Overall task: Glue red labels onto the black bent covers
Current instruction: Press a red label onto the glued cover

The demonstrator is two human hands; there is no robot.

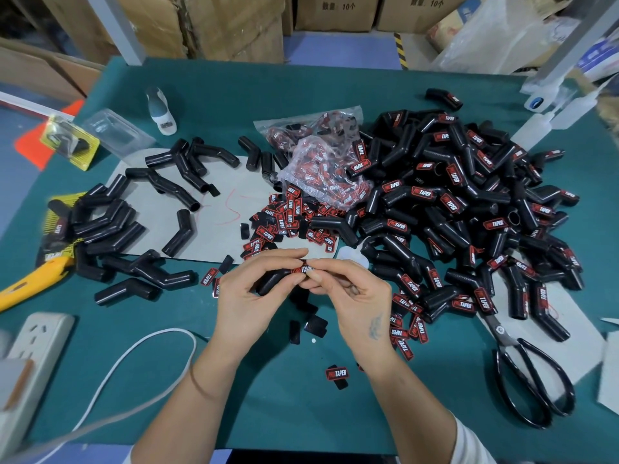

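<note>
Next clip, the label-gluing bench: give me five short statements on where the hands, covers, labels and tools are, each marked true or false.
1. Both hands hold one black bent cover with a red label on it. True; the left hand and right hand meet on it.
2. The pile of labelled covers lies on the person's left. False; it is on the right, and the unlabelled covers lie on the left.
3. The scissors lie on the table, to the right. True.
4. The right hand holds a glue bottle. False; it pinches the cover and label.
5. Loose labels lie beside a clear bag. True.
</note>
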